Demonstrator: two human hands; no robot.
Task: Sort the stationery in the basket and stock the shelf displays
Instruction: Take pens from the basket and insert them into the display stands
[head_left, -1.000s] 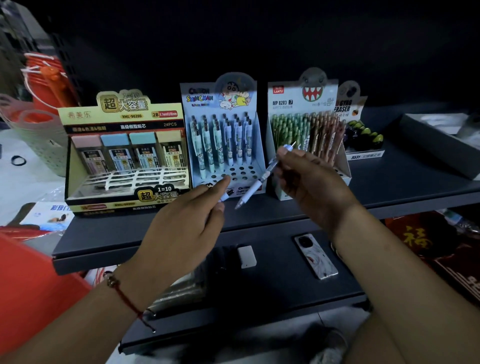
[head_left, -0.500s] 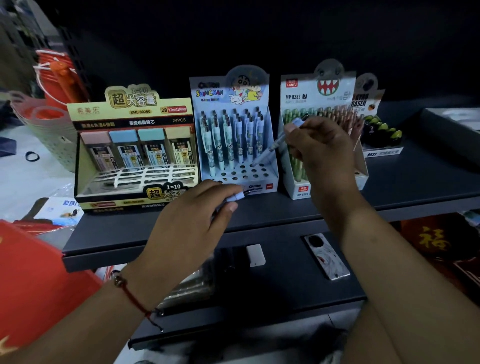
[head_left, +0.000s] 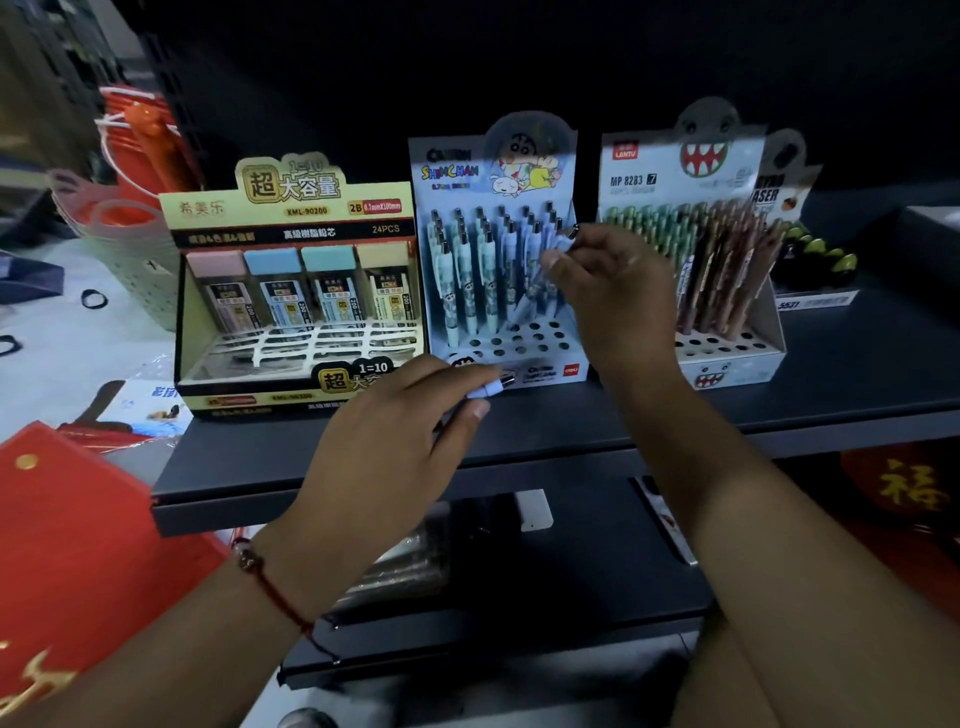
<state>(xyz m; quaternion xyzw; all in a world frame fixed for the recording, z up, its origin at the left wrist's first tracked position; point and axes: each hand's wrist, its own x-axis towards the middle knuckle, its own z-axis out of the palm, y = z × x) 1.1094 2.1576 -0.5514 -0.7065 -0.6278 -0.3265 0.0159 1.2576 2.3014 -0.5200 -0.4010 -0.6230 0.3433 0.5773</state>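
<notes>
The right hand (head_left: 615, 291) is raised in front of the blue cartoon pen display box (head_left: 496, 249), at 12 o'clock on the dark shelf (head_left: 857, 374). Its fingers pinch a light blue pen (head_left: 540, 283) near the upper end; the pen is tilted, tip down toward the perforated tray at the right side of the box. The left hand (head_left: 384, 452) is lower, at 6 o'clock of that box, fingers curled around a second light blue pen (head_left: 491, 388), of which only the end shows past the thumb. The yellow lead-refill display box (head_left: 296, 291) stands at 9 o'clock of the blue box, the pencil display box (head_left: 722, 249) at 3 o'clock. A pale mesh basket (head_left: 135, 260) sits at far 9 o'clock, beyond the shelf.
</notes>
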